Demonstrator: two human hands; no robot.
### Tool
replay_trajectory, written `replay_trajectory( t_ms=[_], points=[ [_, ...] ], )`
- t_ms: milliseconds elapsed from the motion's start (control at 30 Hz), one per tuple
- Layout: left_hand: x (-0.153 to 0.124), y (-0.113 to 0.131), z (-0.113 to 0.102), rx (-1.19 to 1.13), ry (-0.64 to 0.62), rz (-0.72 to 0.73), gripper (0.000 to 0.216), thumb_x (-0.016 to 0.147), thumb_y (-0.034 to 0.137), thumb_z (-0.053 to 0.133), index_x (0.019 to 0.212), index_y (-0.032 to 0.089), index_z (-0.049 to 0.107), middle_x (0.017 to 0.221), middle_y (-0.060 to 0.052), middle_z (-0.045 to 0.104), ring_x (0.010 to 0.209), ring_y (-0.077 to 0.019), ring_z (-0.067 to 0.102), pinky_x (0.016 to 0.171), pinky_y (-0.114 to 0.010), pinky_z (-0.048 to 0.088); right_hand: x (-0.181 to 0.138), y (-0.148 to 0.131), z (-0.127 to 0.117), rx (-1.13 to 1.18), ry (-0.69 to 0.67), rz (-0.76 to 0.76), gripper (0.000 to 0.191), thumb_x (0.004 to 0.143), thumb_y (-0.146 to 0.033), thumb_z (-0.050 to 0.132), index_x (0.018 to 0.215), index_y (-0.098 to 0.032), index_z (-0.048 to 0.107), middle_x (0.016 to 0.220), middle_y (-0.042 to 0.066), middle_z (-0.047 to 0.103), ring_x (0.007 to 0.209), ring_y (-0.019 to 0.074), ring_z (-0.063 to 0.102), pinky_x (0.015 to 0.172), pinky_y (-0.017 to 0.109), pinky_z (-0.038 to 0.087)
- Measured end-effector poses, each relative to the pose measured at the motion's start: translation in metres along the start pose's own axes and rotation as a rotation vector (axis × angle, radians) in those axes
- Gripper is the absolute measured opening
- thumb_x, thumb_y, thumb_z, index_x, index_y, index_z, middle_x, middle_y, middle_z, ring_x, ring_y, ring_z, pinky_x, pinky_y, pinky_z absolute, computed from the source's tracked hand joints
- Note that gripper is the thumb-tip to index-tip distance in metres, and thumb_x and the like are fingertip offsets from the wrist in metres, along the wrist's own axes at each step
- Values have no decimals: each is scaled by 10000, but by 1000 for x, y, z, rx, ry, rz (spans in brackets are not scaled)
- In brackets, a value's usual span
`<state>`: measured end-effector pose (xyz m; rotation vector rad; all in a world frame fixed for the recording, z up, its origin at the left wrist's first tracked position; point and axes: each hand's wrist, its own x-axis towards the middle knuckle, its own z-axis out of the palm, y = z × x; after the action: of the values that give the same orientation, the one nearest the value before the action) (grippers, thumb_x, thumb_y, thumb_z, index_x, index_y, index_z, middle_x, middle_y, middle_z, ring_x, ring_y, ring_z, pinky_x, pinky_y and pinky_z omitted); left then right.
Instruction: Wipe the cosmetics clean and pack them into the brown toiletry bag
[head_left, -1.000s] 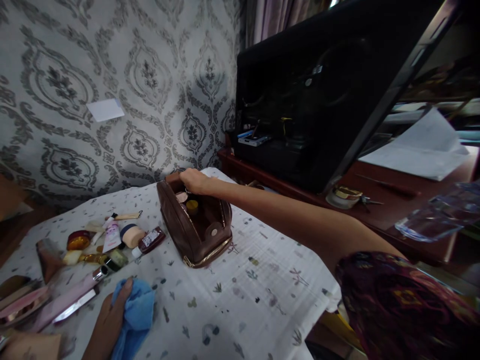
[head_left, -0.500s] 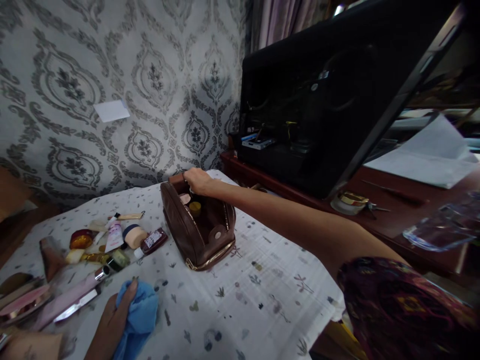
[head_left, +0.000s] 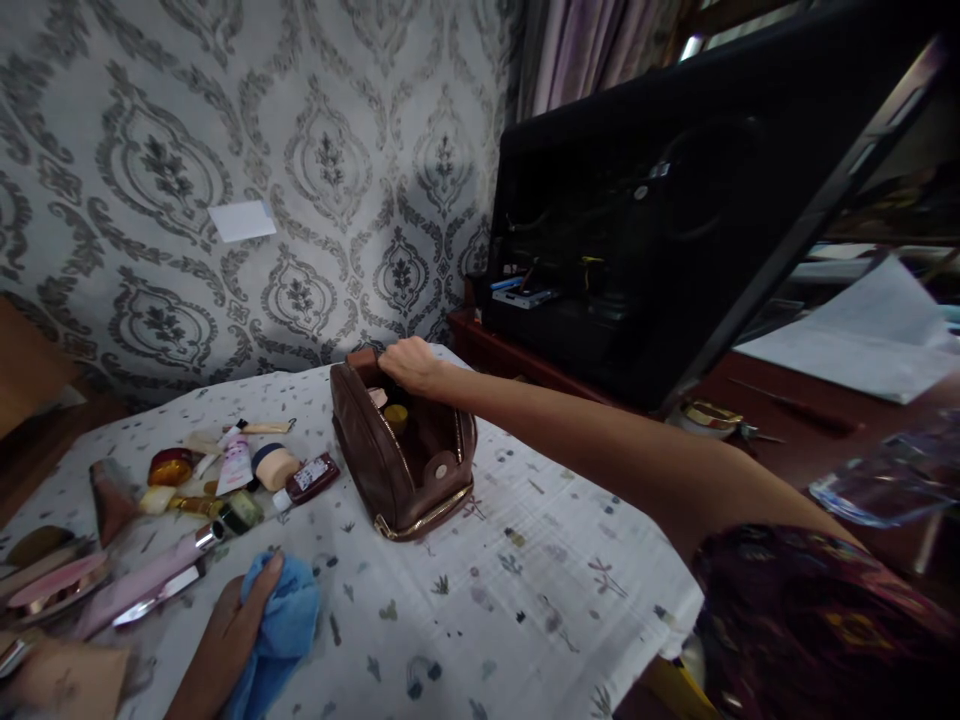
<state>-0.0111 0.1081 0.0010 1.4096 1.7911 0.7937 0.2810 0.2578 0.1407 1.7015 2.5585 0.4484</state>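
A brown leather pouch (head_left: 390,470) stands open on the printed tablecloth (head_left: 487,580), with small jars showing inside. My right hand (head_left: 409,362) reaches across and its fingers curl into the pouch's far top edge; what they hold is hidden. My left hand (head_left: 232,630) lies near the front of the table with a blue cloth (head_left: 281,625) under its fingers. Left of the pouch lie several cosmetics: a cream jar (head_left: 274,465), a white tube (head_left: 235,463), a dark red bottle (head_left: 311,476).
A pink case (head_left: 142,585) and other flat items lie at the far left. A large black open case (head_left: 675,210) stands on a dark wooden desk (head_left: 787,430) to the right, with papers (head_left: 862,340) and a clear glass dish (head_left: 885,480). Patterned wallpaper backs the table.
The view has shifted slightly left and down. My right hand stays at the pouch's top edge and my left hand stays on the blue cloth.
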Motion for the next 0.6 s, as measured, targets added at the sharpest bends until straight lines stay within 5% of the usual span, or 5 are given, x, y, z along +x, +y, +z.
replay_trajectory(
  t_ms=[167,300,600],
  points=[
    [7,-6,-2,45,39,-66,533,700,719,492,744,203,615,819,-89,717,905,-320,656,852,-396,514,3,-5,0,-144,-79,-63,278,912,-60,456,1041,-89,701,1089,196,704,1013,282,663,720,358,481],
    [4,-1,-4,55,-58,-14,540,700,751,472,657,222,568,728,-69,694,839,-301,652,842,-373,514,16,-6,10,-166,-96,-81,293,913,-32,429,943,-87,716,1006,187,721,959,278,667,693,366,462],
    [4,-3,-3,47,-54,27,553,671,780,491,593,234,532,640,-54,661,733,-282,640,713,-348,532,23,-3,14,-186,-90,-153,307,914,-7,404,912,-76,703,974,175,729,928,252,665,709,363,455]
  ],
)
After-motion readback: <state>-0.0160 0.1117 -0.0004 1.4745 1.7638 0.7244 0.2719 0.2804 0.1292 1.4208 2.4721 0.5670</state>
